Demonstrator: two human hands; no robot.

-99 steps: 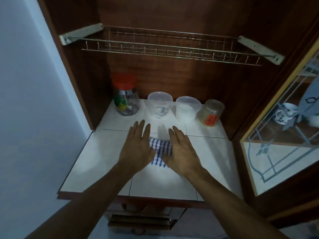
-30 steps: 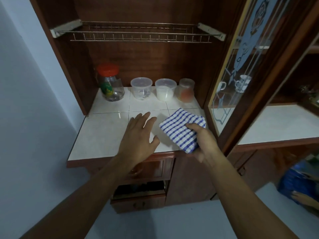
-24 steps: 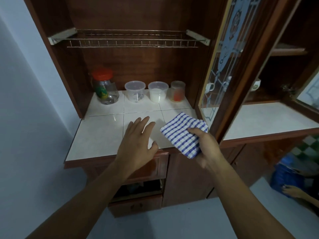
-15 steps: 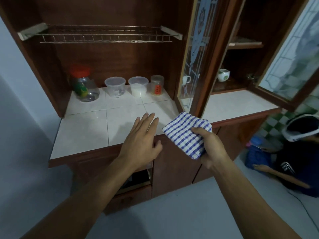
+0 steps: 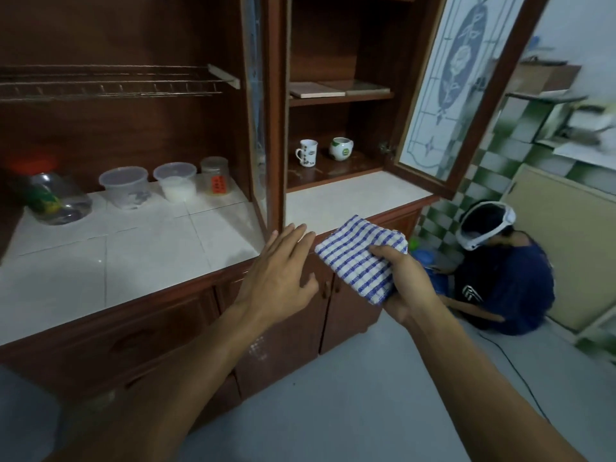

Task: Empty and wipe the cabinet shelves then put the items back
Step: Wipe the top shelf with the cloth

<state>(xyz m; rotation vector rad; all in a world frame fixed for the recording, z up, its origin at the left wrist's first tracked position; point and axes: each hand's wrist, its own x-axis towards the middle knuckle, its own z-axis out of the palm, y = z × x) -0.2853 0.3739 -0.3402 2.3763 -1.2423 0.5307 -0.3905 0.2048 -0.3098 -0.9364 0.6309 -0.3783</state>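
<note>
1. Head view: the right hand (image 5: 403, 285) grasps the folded blue-and-white checked cloth (image 5: 358, 258), thumb on top and fingers curled beneath. It holds the cloth in the air in front of the cabinet's lower doors (image 5: 346, 315), just off the front edge of the tiled surface (image 5: 133, 248).
2. The left hand (image 5: 276, 278) is released, palm down with fingers straight and spread. It hovers over the surface's front edge just beside the cloth and holds nothing.
3. Earlier, both hands pressed the cloth flat on the surface. Now the cloth is lifted clear and only the right hand has it.
4. The camera has swung right since then, so the right compartment shows, with two mugs (image 5: 306, 153) (image 5: 340, 149) on its wooden shelf (image 5: 333, 170) and its glass door (image 5: 456, 81) open.
5. At the back of the surface stand the red-lidded jar (image 5: 50, 198), two clear tubs (image 5: 124, 186) (image 5: 175, 181) and a small jar with an orange label (image 5: 216, 176), in the same row as before.
6. The wire rack (image 5: 116, 85) hangs above them.
7. A second person (image 5: 500, 281) in dark blue sits on the floor at the right.
</note>
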